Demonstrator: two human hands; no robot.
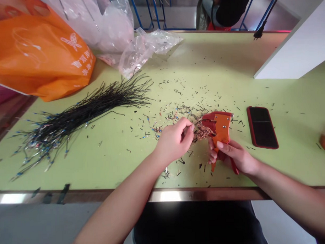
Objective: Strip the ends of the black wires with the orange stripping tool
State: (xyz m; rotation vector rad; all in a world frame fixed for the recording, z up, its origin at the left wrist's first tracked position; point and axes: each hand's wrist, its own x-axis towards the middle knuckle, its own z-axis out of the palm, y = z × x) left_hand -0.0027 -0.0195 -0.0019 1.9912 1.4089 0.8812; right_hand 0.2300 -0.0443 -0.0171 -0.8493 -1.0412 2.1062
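My right hand (237, 155) is wrapped round the handles of an orange and red wire stripper (222, 126), its jaws pointing left. Just left of those jaws, my left hand (176, 137) is closed in a pinch. A short dark wire (201, 121) runs from these fingertips towards the jaws; the fingers hide much of it. Below and behind the jaws lies a heap of coppery wire scraps (202, 132). Further left rests a long bundle of black wires (98, 103), many with blue and silvery ends at its left side.
Black and blue offcuts are strewn over the green table (113, 163). A red-cased phone (262, 127) lies on the right, below a white panel (295, 46). An orange bag (43, 55) and clear plastic bags (149, 47) occupy the back left. A person (228, 9) sits beyond the table.
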